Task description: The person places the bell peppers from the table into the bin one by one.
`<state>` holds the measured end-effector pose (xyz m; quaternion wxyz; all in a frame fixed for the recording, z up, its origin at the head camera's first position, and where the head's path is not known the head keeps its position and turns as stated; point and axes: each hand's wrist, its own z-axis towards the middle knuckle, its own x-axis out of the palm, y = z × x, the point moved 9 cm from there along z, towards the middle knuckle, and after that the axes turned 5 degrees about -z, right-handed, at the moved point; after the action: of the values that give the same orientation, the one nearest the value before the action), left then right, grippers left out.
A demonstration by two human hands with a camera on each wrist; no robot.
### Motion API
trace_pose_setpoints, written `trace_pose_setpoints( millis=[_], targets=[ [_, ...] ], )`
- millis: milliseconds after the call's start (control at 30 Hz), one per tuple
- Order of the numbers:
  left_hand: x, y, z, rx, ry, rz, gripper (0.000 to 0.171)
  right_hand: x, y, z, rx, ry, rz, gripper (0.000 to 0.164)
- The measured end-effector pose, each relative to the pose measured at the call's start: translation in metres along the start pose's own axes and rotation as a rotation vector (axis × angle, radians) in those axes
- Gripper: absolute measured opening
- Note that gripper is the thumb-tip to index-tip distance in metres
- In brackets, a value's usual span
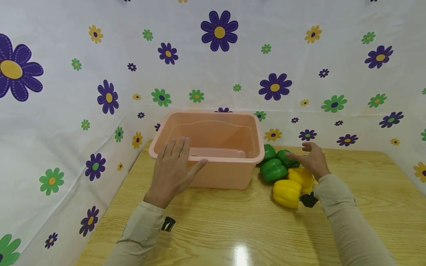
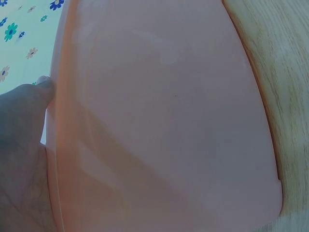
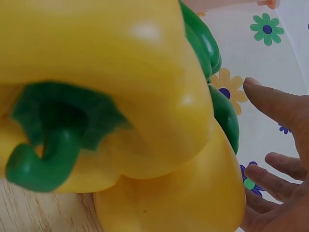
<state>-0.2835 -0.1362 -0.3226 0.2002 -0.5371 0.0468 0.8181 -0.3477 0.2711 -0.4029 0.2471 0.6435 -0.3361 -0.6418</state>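
Observation:
My left hand (image 1: 173,171) lies with straight fingers over the front rim of a pink plastic basin (image 1: 221,173). In the left wrist view, the thumb (image 2: 46,87) is right at the basin's rim. My right hand (image 1: 313,160) hovers over the right side of a pepper pile, fingers spread and holding nothing. Closest to its thumb is a green bell pepper (image 1: 283,157). Another green bell pepper (image 1: 273,170) sits in front, and a third (image 1: 269,152) is partly hidden behind the basin. Two yellow bell peppers (image 1: 287,193) (image 1: 301,178) lie nearer me; a green stem (image 3: 53,145) shows in the right wrist view.
The basin stands at the back of a wooden table (image 1: 233,225), just left of the peppers. A white curtain (image 1: 233,70) with printed flowers hangs behind the table and along its sides. Black wrist-camera parts (image 1: 168,224) show beside the sleeves.

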Motion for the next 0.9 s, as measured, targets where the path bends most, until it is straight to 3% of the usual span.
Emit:
trace_pose_setpoints(
  millis=[267,900],
  targets=[
    [0.0,0.0,0.0,0.006,-0.006,0.0,0.091,0.006,-0.005,-0.001,0.049,0.038,-0.031,0.096],
    [0.0,0.0,-0.001,0.003,-0.006,-0.004,0.091,0.014,-0.01,-0.003,0.064,0.082,-0.042,0.093]
  ],
)
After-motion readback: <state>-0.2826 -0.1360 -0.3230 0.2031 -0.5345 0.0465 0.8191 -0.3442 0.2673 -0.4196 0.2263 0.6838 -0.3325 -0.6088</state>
